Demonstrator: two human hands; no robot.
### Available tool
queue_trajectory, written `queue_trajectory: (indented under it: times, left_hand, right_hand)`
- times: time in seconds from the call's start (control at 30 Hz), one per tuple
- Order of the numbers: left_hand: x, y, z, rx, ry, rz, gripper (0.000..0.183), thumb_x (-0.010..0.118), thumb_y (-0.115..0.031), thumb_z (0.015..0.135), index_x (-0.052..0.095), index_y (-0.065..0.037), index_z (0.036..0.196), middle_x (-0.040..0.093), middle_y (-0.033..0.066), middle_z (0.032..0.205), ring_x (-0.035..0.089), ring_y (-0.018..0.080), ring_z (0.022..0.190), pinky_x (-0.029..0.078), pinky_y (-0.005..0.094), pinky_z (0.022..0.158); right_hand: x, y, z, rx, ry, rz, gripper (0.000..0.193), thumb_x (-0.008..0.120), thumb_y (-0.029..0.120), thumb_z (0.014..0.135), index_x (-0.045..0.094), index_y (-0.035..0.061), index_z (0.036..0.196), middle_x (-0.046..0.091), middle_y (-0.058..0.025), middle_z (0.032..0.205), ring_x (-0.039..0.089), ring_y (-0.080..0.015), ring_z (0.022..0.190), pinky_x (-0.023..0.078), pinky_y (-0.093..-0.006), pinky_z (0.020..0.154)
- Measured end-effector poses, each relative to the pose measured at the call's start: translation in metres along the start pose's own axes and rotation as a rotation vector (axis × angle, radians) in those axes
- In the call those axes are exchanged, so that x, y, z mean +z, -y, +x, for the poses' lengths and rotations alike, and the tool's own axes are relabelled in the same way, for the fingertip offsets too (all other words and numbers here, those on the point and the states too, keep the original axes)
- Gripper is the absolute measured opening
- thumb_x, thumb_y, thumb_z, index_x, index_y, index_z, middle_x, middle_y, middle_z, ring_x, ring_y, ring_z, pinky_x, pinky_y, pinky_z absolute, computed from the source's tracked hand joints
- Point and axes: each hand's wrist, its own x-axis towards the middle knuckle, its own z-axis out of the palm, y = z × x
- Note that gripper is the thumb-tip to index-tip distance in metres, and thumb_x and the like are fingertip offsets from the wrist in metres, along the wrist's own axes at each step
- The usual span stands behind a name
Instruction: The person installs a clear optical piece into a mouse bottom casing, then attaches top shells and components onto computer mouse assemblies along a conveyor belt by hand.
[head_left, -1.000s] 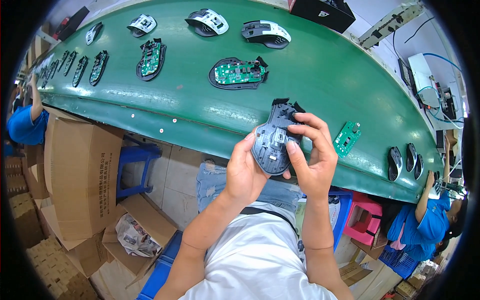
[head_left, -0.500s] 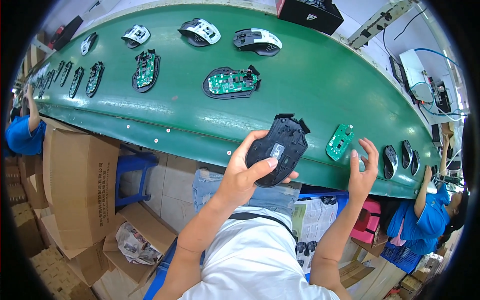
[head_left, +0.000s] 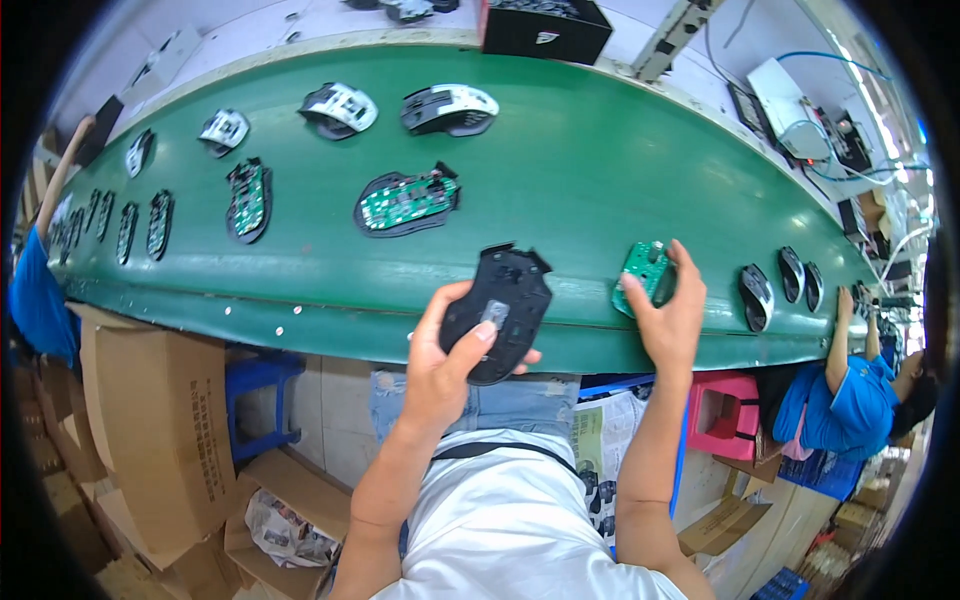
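Black shell [head_left: 512,284] (handheld) is left of green board [head_left: 645,266].

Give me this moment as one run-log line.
left hand: holds black mouse base | right hand: thumb and fingers around green circuit board, grip unclear | ahead: board-fitted bases, black-and-white mouse shells on green worktop

Left hand [head_left: 440,365] partly hidden by black mouse base [head_left: 512,325]; can't tell if right hand [head_left: 674,312] grips green circuit board [head_left: 644,272]. Leftmost boards [head_left: 104,216] too small for detail; far black box [head_left: 550,36] cut off by picture edge.
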Motion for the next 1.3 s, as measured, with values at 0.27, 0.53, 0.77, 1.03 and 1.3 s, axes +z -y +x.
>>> queue_trajectory:
  times: [0.27, 0.53, 0.77, 1.03, 1.3]
  left_hand:
    - [-0.007, -0.003, 0.004, 0.018, -0.004, 0.012, 0.045, 0.058, -0.012, 0.094, 0.038, 0.003, 0.132, 0.067, 0.0239, 0.107, 0.074, 0.0325, 0.081, 0.064, 0.0387, 0.066]
    - [-0.003, 0.002, 0.01, 0.043, 0.01, 0.059, 0.041, 0.057, -0.011, 0.097, 0.039, 0.002, 0.131, 0.067, 0.0228, 0.108, 0.074, 0.0312, 0.083, 0.063, 0.037, 0.069]
    - [-0.001, 0.006, 0.009, 0.101, -0.005, 0.113, 0.038, 0.055, -0.009, 0.099, 0.039, 0.002, 0.131, 0.066, 0.0199, 0.111, 0.073, 0.0272, 0.087, 0.062, 0.0343, 0.072]
    - [-0.002, 0.006, 0.008, 0.123, -0.02, 0.1, 0.039, 0.054, -0.009, 0.099, 0.038, 0.002, 0.132, 0.065, 0.0192, 0.114, 0.073, 0.0259, 0.089, 0.061, 0.0332, 0.074]
    - [-0.007, 0.006, 0.008, 0.162, -0.024, 0.11, 0.039, 0.054, -0.009, 0.099, 0.037, 0.003, 0.132, 0.065, 0.0195, 0.114, 0.072, 0.0244, 0.09, 0.061, 0.033, 0.075]
  right_hand:
    - [0.002, 0.029, 0.007, 0.229, 0.092, 0.414, 0.08, 0.078, 0.004, 0.076, 0.04, 0.0045, 0.147, 0.06, -0.0126, 0.119, 0.06, -0.0203, 0.098, 0.051, -0.031, 0.082]
    - [0.004, 0.032, -0.004, 0.446, 0.082, 1.321, 0.05, 0.071, -0.005, 0.084, 0.056, -0.0024, 0.133, 0.063, -0.0087, 0.115, 0.061, -0.0127, 0.1, 0.05, -0.0241, 0.083]
    - [0.025, 0.066, -0.02, 0.547, 0.338, 1.96, 0.055, 0.062, 0.002, 0.092, 0.043, 0.0038, 0.144, 0.053, -0.0131, 0.137, 0.06, -0.0219, 0.111, 0.053, -0.0275, 0.086]
    - [0.02, 0.098, -0.026, 0.656, 0.287, 2.113, 0.041, 0.056, 0.01, 0.098, 0.043, 0.0137, 0.137, 0.051, -0.013, 0.141, 0.065, -0.0214, 0.095, 0.059, -0.0342, 0.078]
    - [0.011, 0.123, -0.03, 0.29, 0.222, 1.466, 0.059, 0.056, 0.01, 0.099, 0.03, 0.0059, 0.152, 0.056, -0.0217, 0.132, 0.065, -0.0195, 0.097, 0.057, -0.0344, 0.083]
